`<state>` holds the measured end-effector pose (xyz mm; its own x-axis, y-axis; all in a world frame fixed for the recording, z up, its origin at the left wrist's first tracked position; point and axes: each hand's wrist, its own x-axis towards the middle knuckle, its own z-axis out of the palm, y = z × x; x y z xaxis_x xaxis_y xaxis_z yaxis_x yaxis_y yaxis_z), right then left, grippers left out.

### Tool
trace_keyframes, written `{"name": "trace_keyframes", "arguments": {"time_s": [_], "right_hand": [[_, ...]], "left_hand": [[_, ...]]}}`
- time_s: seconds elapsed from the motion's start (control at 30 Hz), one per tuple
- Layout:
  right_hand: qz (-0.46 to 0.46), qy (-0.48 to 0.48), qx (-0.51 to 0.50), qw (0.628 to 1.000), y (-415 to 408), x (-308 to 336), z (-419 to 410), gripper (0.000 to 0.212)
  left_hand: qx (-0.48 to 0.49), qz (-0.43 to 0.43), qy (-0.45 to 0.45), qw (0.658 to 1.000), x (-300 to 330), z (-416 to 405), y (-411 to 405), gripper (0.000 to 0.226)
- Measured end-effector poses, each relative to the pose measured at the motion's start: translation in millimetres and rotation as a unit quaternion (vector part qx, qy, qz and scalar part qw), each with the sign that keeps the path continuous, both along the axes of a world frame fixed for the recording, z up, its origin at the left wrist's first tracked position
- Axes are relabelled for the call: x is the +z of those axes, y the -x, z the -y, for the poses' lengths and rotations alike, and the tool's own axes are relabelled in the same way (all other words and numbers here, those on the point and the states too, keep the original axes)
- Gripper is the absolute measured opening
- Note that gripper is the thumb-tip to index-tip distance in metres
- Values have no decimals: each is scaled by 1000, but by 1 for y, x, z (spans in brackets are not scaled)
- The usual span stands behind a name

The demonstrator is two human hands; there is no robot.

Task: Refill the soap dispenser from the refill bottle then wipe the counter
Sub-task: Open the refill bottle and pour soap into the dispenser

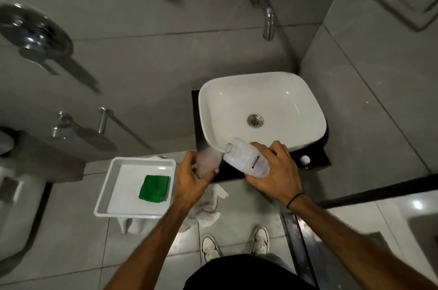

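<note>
My right hand [275, 171] grips a clear refill bottle [246, 158] with a dark label, tilted so its open mouth points left toward the soap dispenser. My left hand [192, 176] holds the translucent pinkish soap dispenser [208, 160], which looks blurred, at the front left corner of the black counter [315, 159]. The two containers nearly touch, just below the white basin [213, 124]. A folded green cloth [154, 187] lies in a white tray [106, 192] to the left of my left hand.
A small white cap [305, 159] rests on the counter's right front corner. A chrome spout [269, 22] juts from the wall above the basin. A white rag [208, 204] hangs below the counter edge. A toilet [14, 195] is at the far left, my shoes on the floor tiles.
</note>
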<state>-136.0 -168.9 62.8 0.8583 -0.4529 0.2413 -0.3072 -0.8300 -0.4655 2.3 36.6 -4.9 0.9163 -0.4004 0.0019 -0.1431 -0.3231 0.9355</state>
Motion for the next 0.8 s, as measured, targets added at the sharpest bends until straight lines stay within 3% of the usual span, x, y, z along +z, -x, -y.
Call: {"name": "trace_keyframes", "arguments": {"time_s": [0.33,0.8], "right_hand": [[-12,134,70,988,-56,69,9,84],[-44,238,106,965,-66,102,14,82]], "left_hand": [[18,81,77,994,66,-11,-22,47],[41,93,76,992,70,-11,-19,44]]}}
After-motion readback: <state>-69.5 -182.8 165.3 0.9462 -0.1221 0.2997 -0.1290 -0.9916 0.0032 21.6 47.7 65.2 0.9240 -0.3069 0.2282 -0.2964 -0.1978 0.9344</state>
